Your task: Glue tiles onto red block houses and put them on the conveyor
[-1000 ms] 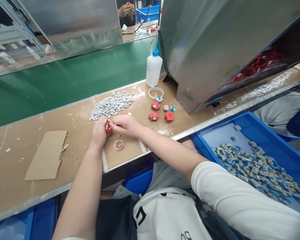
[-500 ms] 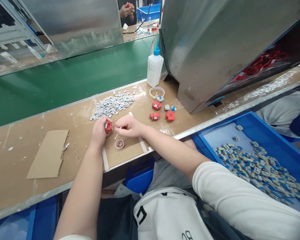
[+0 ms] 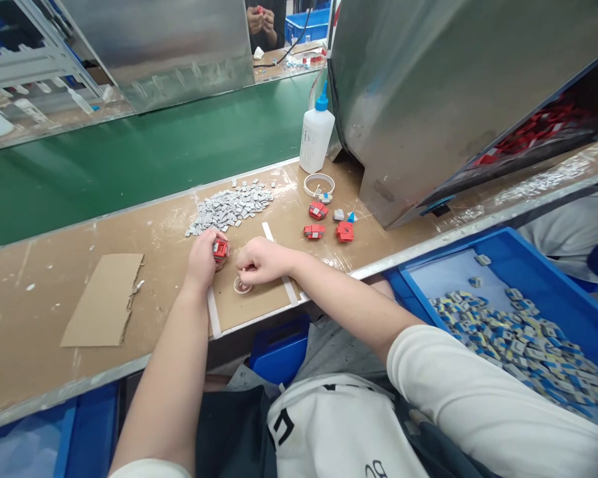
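My left hand (image 3: 202,257) is closed around a small red plastic part (image 3: 220,249) with a whitish piece in its opening. To its right, my right hand (image 3: 262,260) is pinched, fingers pointing down, over a small round clear cup (image 3: 242,286). A thin pale stick seems to be in that pinch, mostly hidden by the fingers. The hand covers part of the cup. Beyond both hands lies a pile of small grey-white tiles (image 3: 232,207). Further right sit several red parts, among them one red part (image 3: 345,232) beside a small grey piece (image 3: 339,214).
A white squeeze bottle (image 3: 317,139) with a blue nozzle stands behind a tape roll (image 3: 319,184). Cardboard (image 3: 102,302) lies at left. A metal housing (image 3: 428,99) rises at right, above a blue bin (image 3: 508,249) of small parts. Across the green belt (image 3: 129,159), a co-worker's hands (image 3: 262,22) hold something red.
My right hand has moved from beside the red part down and toward me, over the cup. My left hand keeps hold of the red part. The view has shifted slightly.
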Tool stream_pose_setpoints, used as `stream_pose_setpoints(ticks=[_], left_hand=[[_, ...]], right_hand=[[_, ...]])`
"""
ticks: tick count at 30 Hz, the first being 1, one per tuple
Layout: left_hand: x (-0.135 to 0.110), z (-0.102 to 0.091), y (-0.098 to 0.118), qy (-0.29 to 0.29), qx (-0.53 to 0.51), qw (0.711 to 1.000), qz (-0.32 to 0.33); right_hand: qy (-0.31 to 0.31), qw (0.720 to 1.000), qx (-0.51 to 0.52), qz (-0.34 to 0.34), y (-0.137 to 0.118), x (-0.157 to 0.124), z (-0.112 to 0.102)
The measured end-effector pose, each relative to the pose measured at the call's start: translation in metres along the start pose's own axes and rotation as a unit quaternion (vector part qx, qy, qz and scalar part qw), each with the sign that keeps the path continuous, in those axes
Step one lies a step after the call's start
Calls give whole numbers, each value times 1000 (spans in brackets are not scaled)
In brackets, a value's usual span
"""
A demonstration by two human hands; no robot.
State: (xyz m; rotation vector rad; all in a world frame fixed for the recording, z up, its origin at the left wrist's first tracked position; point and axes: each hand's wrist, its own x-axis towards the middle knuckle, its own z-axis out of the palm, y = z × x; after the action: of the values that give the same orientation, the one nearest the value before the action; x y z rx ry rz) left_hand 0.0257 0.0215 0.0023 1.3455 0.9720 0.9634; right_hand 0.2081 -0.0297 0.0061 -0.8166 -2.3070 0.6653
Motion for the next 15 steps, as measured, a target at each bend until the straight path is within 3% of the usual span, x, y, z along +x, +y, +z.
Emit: stream_pose_setpoints(ticks=[4, 9, 15], left_hand=[[1, 0, -2, 5, 34, 999, 8], [0, 0, -5, 17, 90, 994, 52], [0, 1, -2, 13, 145, 986, 84]], right_hand=[[114, 993, 37, 15, 4, 2, 1], [259, 963, 28, 67, 9, 9, 6], [242, 967, 26, 77, 11, 11, 9]])
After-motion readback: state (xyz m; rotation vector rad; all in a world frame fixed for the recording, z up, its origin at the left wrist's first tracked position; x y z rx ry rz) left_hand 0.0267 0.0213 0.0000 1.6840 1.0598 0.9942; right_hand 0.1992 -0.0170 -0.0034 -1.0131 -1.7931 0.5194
